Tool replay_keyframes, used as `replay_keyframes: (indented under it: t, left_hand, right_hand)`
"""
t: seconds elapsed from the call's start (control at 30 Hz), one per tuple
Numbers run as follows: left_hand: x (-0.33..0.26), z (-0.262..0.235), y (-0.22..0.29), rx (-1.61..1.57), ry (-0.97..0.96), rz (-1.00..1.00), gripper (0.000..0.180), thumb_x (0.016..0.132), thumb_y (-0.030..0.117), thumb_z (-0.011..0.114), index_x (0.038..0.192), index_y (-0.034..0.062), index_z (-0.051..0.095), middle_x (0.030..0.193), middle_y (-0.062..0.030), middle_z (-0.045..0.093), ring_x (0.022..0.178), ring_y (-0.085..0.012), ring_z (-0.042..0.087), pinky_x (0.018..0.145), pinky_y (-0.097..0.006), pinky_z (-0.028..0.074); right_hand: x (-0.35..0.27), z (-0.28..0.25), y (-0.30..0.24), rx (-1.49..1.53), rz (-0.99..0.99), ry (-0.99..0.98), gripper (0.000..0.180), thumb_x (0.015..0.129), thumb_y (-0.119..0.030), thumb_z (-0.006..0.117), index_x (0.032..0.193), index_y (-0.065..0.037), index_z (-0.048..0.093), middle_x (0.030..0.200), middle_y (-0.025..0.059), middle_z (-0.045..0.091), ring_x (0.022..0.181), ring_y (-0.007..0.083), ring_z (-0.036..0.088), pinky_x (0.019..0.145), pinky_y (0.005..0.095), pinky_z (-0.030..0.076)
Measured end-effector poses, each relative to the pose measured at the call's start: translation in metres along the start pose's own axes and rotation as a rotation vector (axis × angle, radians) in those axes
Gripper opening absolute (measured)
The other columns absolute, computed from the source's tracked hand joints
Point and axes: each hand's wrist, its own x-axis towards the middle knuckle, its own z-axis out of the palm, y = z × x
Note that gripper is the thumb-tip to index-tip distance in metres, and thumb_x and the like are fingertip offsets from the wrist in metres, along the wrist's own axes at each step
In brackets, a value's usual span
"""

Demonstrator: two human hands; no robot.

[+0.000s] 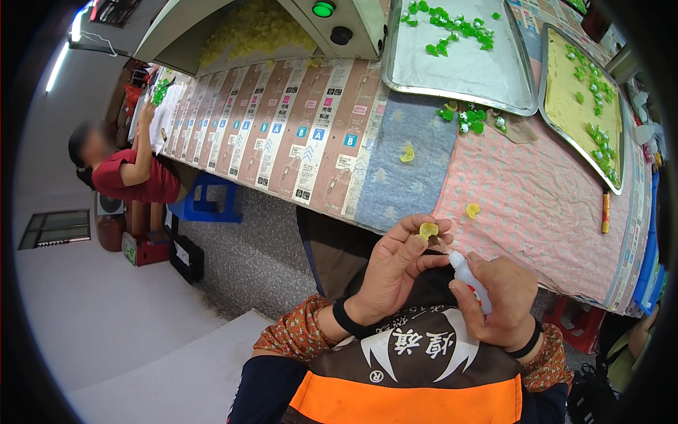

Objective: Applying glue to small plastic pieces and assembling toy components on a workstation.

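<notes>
Between the thumb and fingers of my left hand (392, 272) is a small yellow plastic piece (428, 231), pinched near the table's front edge. My right hand (503, 297) is wrapped round a small white squeeze bottle (472, 279), tilted so that its nozzle points up and left toward my left fingertips. Whether the nozzle touches the piece I cannot tell. A similar yellow piece (472, 210) lies on the pink cloth just beyond my hands, and another yellow piece (407, 154) is on the blue cloth. Farther back sit several small green-and-white figures (472, 121).
A metal tray (462, 90) lined with white holds green figures at the back; a yellow-lined tray (561, 134) stands right of it. At the back left, a hooded box (360, 35) shelters a heap of yellow pieces (254, 32). An orange tube (606, 212) lies right. A co-worker (134, 169) sits far left.
</notes>
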Motion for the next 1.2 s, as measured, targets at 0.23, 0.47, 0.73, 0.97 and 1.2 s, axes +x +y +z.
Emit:
replay_keyframes:
  t: [0.23,0.47,0.73,0.97,1.2]
  left_hand:
    - [-0.003,0.004,0.002,0.105,0.057,0.043,0.035,0.103,0.023,0.058,0.132,0.005,0.05,0.136,-0.0149,0.058,0.123,-0.0231,0.059,0.095,-0.033,0.055]
    - [-0.003,0.006,0.003,0.143,0.063,0.053,0.035,0.103,0.023,0.058,0.132,0.0048,0.05,0.137,-0.0146,0.057,0.122,-0.0222,0.059,0.095,-0.032,0.055]
    - [-0.002,0.002,0.003,-0.005,0.048,-0.008,0.041,0.103,0.027,0.059,0.136,0.0063,0.047,0.138,-0.0121,0.057,0.124,-0.0216,0.058,0.096,-0.033,0.054]
    - [-0.001,0.0,0.001,-0.024,0.015,-0.011,0.04,0.102,0.027,0.059,0.136,0.0069,0.048,0.137,-0.0113,0.057,0.125,-0.0221,0.057,0.096,-0.033,0.054]
    - [0.0,-0.004,0.0,0.028,-0.012,0.039,0.038,0.102,0.025,0.059,0.134,0.0066,0.05,0.137,-0.0132,0.057,0.125,-0.024,0.057,0.097,-0.037,0.055]
  right_hand:
    - [0.0,-0.001,-0.002,-0.036,-0.008,-0.021,0.045,0.076,-0.013,0.083,0.113,0.004,0.063,0.065,0.0067,0.055,0.049,0.0221,0.053,0.045,0.0347,0.037]
    - [-0.002,0.001,0.0,-0.065,-0.021,-0.038,0.045,0.077,-0.014,0.082,0.113,0.004,0.063,0.064,0.0062,0.054,0.049,0.0216,0.053,0.044,0.0348,0.035]
    - [0.001,-0.001,-0.001,-0.066,-0.031,-0.031,0.044,0.077,-0.015,0.082,0.112,0.004,0.063,0.065,0.0063,0.053,0.049,0.0214,0.052,0.043,0.0344,0.035]
    - [0.003,0.002,-0.001,-0.03,-0.027,-0.028,0.044,0.077,-0.015,0.082,0.112,0.004,0.063,0.064,0.0055,0.053,0.049,0.0212,0.053,0.044,0.0339,0.036]
    - [0.003,-0.01,-0.004,-0.044,0.037,-0.075,0.045,0.075,-0.014,0.083,0.113,0.002,0.064,0.065,0.007,0.055,0.05,0.0234,0.054,0.045,0.0357,0.038]
